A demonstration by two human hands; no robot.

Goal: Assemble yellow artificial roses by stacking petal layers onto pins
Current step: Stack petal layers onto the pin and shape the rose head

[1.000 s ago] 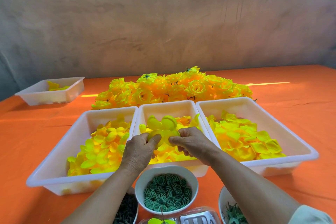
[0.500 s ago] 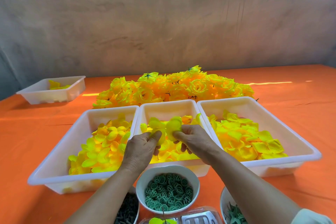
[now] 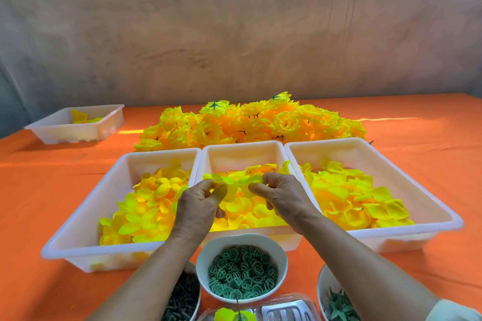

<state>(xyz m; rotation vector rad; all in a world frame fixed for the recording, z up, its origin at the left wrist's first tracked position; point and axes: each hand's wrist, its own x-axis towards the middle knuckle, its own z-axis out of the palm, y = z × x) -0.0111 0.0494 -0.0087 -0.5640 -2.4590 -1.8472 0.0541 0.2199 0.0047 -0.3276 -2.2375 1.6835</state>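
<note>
Left hand (image 3: 198, 206) and right hand (image 3: 284, 198) each pinch yellow petal layer (image 3: 232, 185) between thumb and fingertips, over middle tray (image 3: 242, 147). Pin (image 3: 237, 302) sits at 6 o'clock, well apart. Risks: limp fabric slips from pinch into loose petals; stuck double layer goes unnoticed; centre hole misses pin.

The orange-covered tabletop (image 3: 417, 138) carries three white trays of yellow petals set close side by side: left tray (image 3: 86, 216), middle tray (image 3: 242, 154) and right tray (image 3: 417, 190). Just behind them lies a heap of finished yellow roses (image 3: 260, 122). A small white tray (image 3: 78, 133) stands well apart at far left. Along the near edge stand a bowl of green rings (image 3: 242, 236), a bowl of dark pins (image 3: 198, 292), a bowl of green leaf pieces (image 3: 320, 286) and a clear plastic box (image 3: 287, 307).
</note>
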